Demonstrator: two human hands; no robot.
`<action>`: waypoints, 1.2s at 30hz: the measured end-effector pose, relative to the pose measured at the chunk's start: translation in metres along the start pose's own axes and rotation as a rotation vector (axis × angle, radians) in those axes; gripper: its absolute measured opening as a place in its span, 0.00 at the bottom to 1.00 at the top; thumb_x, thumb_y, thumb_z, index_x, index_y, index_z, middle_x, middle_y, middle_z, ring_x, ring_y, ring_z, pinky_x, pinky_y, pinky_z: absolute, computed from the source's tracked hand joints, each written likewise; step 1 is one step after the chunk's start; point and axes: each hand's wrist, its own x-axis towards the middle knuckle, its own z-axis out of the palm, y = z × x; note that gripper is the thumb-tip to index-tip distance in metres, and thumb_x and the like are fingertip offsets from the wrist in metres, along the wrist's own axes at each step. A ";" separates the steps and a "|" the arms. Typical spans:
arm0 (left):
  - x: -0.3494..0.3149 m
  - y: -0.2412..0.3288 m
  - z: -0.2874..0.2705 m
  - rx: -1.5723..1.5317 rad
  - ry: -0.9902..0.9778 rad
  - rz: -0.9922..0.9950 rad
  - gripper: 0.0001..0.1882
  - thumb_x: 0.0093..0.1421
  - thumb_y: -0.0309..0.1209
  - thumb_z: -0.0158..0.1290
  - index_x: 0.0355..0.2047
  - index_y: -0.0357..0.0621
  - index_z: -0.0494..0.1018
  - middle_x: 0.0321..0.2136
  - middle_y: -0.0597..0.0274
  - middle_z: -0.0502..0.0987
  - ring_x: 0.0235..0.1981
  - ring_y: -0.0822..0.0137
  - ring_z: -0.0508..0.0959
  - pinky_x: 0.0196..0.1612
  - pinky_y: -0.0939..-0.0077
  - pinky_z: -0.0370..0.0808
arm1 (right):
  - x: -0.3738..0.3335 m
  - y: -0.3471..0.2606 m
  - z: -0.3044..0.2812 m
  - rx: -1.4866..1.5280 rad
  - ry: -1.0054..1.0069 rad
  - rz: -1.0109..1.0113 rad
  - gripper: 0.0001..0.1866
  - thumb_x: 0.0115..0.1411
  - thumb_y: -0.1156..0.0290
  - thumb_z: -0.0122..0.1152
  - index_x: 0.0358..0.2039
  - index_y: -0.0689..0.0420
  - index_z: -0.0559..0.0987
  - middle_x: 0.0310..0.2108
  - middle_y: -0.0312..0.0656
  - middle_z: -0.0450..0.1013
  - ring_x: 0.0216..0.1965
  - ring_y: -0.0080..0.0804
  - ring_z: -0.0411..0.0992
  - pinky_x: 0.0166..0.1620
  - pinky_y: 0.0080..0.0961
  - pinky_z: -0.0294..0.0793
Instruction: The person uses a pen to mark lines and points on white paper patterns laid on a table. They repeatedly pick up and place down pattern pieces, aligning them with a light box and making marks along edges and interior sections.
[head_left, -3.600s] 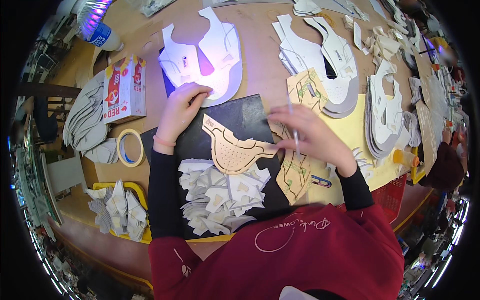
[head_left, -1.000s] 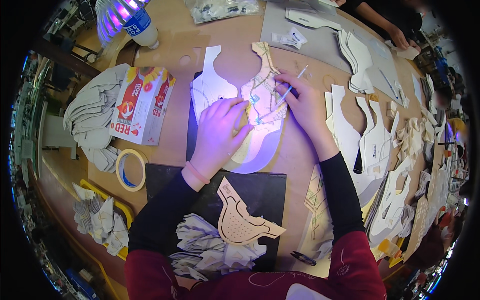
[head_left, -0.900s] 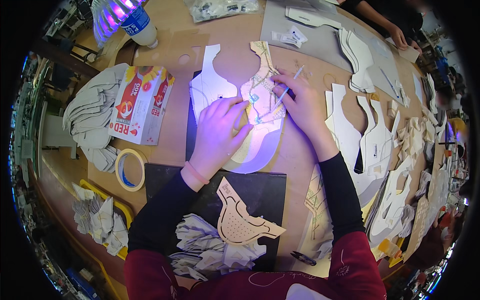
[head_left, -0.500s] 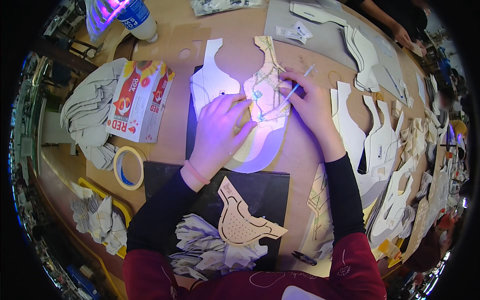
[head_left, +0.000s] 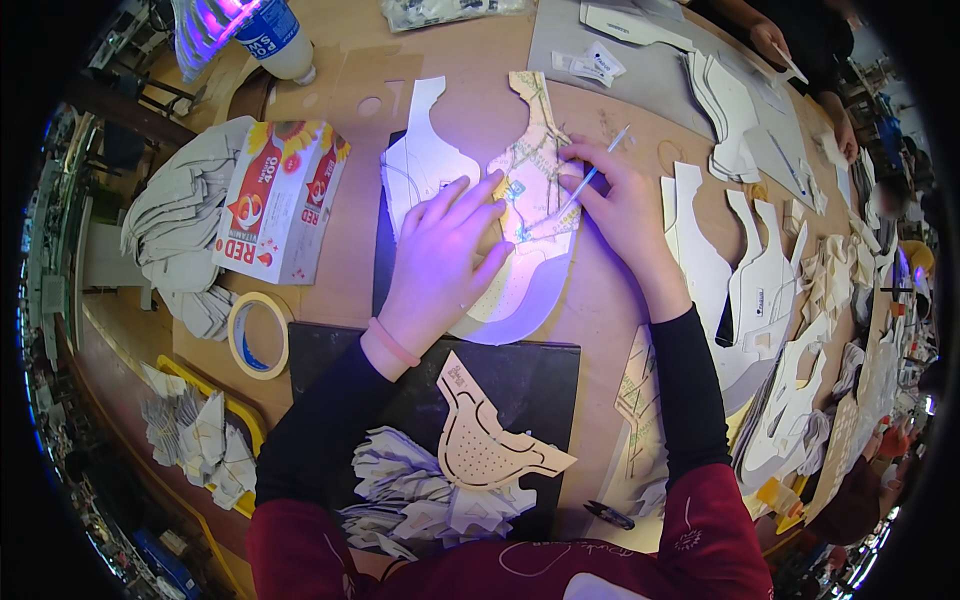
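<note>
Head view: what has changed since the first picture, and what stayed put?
The patterned template has moved left, onto the white piece; the right hand has moved there too. The left hand has spread farther over that piece. The pen stays in the right hand; the dotted template stays on the pile of cut pieces.

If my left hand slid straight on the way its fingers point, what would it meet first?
Your left hand would likely meet the line-marked template under the pen first; it looks right at that template's left edge, though contact is unclear.
</note>
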 end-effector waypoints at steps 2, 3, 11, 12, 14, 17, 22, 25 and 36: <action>-0.002 -0.001 0.003 0.059 -0.006 0.010 0.20 0.63 0.41 0.59 0.51 0.44 0.78 0.63 0.62 0.73 0.66 0.55 0.68 0.66 0.55 0.61 | 0.001 0.001 0.001 -0.008 0.001 -0.013 0.16 0.63 0.67 0.66 0.52 0.54 0.82 0.59 0.46 0.76 0.54 0.37 0.78 0.56 0.31 0.74; -0.003 -0.002 0.004 0.064 -0.008 0.006 0.20 0.64 0.42 0.59 0.51 0.44 0.78 0.64 0.62 0.72 0.68 0.55 0.66 0.67 0.55 0.60 | 0.001 0.000 0.000 -0.015 -0.002 -0.017 0.16 0.63 0.67 0.66 0.52 0.54 0.82 0.59 0.46 0.76 0.54 0.38 0.78 0.56 0.31 0.74; -0.002 -0.007 0.007 0.031 -0.012 -0.006 0.23 0.63 0.43 0.59 0.54 0.46 0.76 0.64 0.64 0.72 0.68 0.57 0.67 0.67 0.55 0.59 | 0.000 -0.002 -0.001 -0.017 -0.002 -0.018 0.16 0.64 0.66 0.66 0.51 0.54 0.82 0.59 0.45 0.76 0.53 0.39 0.78 0.56 0.31 0.74; -0.002 -0.007 0.007 0.031 -0.012 -0.007 0.23 0.63 0.43 0.59 0.54 0.46 0.76 0.64 0.64 0.72 0.67 0.57 0.67 0.67 0.55 0.59 | 0.000 -0.002 -0.001 -0.024 0.001 -0.024 0.16 0.64 0.66 0.66 0.51 0.54 0.82 0.59 0.45 0.76 0.53 0.39 0.78 0.56 0.30 0.75; -0.001 -0.007 0.006 0.022 -0.004 -0.014 0.23 0.63 0.43 0.59 0.55 0.47 0.76 0.64 0.65 0.72 0.67 0.57 0.68 0.67 0.56 0.60 | 0.000 -0.001 0.000 -0.033 0.005 -0.037 0.16 0.64 0.66 0.66 0.51 0.53 0.82 0.59 0.45 0.76 0.51 0.38 0.79 0.55 0.30 0.75; 0.000 -0.007 0.004 -0.006 0.010 -0.015 0.23 0.63 0.42 0.59 0.55 0.48 0.75 0.63 0.65 0.73 0.66 0.57 0.69 0.66 0.56 0.60 | 0.001 0.003 0.004 -0.021 0.072 -0.102 0.15 0.61 0.67 0.66 0.48 0.55 0.82 0.51 0.45 0.80 0.42 0.41 0.81 0.47 0.32 0.79; -0.001 -0.011 0.004 -0.025 0.016 -0.007 0.20 0.64 0.40 0.57 0.54 0.49 0.76 0.60 0.64 0.76 0.65 0.58 0.70 0.65 0.55 0.62 | 0.000 -0.002 0.001 -0.042 0.025 -0.048 0.15 0.63 0.66 0.67 0.50 0.54 0.82 0.56 0.43 0.78 0.45 0.36 0.80 0.50 0.29 0.77; 0.001 -0.010 0.005 -0.031 0.020 -0.038 0.19 0.64 0.39 0.57 0.53 0.50 0.77 0.59 0.65 0.77 0.65 0.59 0.70 0.64 0.55 0.62 | 0.000 -0.002 0.000 -0.065 0.013 -0.040 0.16 0.64 0.65 0.67 0.51 0.53 0.82 0.57 0.42 0.78 0.46 0.34 0.80 0.51 0.28 0.76; 0.005 -0.004 0.004 0.003 0.022 -0.026 0.20 0.62 0.41 0.58 0.53 0.51 0.78 0.59 0.65 0.75 0.65 0.59 0.69 0.63 0.55 0.62 | 0.005 -0.014 -0.006 0.061 0.348 -0.096 0.15 0.72 0.64 0.55 0.51 0.59 0.81 0.41 0.46 0.79 0.41 0.37 0.78 0.45 0.28 0.76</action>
